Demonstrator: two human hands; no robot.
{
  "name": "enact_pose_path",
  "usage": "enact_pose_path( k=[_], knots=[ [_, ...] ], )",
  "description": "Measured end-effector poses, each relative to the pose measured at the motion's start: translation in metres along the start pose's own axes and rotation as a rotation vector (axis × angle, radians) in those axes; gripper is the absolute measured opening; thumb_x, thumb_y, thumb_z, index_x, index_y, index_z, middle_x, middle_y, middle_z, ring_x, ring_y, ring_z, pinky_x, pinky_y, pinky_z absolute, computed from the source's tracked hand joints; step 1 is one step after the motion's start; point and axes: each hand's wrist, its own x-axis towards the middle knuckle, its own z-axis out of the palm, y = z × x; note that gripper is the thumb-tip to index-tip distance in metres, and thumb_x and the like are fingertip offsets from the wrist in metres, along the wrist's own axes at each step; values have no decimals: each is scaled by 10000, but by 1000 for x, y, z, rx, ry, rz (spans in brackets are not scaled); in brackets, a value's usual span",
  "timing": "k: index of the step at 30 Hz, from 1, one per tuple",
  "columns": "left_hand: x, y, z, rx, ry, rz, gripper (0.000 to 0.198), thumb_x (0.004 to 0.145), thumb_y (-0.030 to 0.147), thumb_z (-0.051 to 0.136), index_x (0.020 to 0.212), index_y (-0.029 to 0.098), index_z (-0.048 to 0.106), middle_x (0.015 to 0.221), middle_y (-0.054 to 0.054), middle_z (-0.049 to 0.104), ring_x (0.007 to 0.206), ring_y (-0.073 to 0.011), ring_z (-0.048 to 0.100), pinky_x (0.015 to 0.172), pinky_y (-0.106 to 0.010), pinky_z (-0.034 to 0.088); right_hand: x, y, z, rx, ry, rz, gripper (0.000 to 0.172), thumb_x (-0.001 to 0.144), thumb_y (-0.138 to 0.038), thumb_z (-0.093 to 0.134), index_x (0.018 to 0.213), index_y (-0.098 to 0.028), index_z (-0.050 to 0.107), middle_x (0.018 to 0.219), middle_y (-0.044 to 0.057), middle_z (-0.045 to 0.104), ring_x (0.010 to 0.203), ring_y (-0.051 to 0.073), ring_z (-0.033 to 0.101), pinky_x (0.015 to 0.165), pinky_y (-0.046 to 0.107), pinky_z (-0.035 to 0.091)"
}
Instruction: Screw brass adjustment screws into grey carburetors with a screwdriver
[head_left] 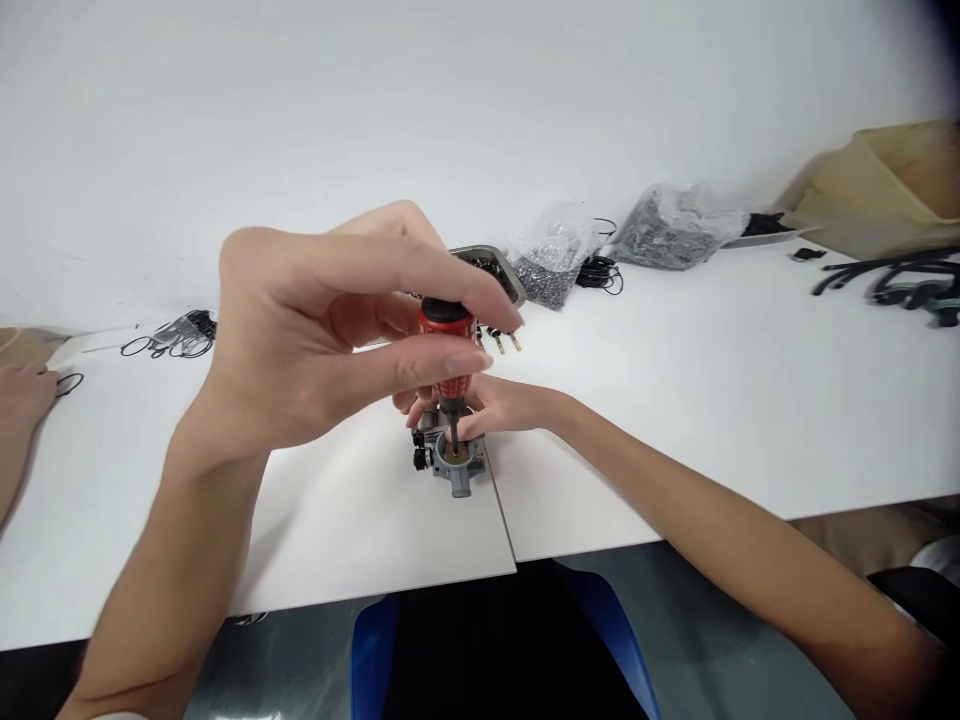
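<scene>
Centre of frame: left hand (300, 330) closed round a screwdriver with a red, black-capped handle (454, 388) and dark metal shaft, index finger laid over the cap, thumb along the near side. Shaft near upright, tip down inside the round bore of a grey cast-metal part with black fittings (460, 488), which sits on the white tabletop (337, 530) just below centre. Tip seems to meet the brass-coloured plate (463, 456) in the bore; the screw head, if any, is too small to make out.

Right hand (510, 403), from lower right, grips the part's far side, thumb by the bore; far fingers partly hidden.

Step in hand, my judgement: driving a small screw at the plate; direction of turn cannot be told. Next move calls for light downward pressure, shaft in line, fingers rolling the handle, part braced against twisting. Likely trouble: tip slipping off and scoring the plate.
</scene>
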Motion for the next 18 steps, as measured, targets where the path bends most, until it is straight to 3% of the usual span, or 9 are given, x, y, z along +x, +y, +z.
enact_pose_path(
  k=[6,12,18],
  knots=[
    [-1,5,-8,-7,-69,-40,356,836,94,635,1186,158,646,956,-25,686,771,-154,716,459,-242,555,0,0,0,-3,-7,16,366,778,-177,586,1141,-151,627,1210,98,585,1062,214,597,901,359,526],
    [0,6,-10,-18,-111,-2,310,847,35,577,1117,150,675,974,-30,686,778,-159,715,500,-239,578,-1,4,0,32,-2,-4,348,804,-179,604,1152,-161,604,1203,95,601,1089,212,590,912,359,515],
    [2,3,-6,25,-110,62,214,776,136,714,986,179,716,890,-16,659,782,-129,690,546,-218,605,0,1,0,12,14,-8,357,791,-186,605,1147,-158,610,1207,93,612,1162,238,564,973,406,480]
  ],
)
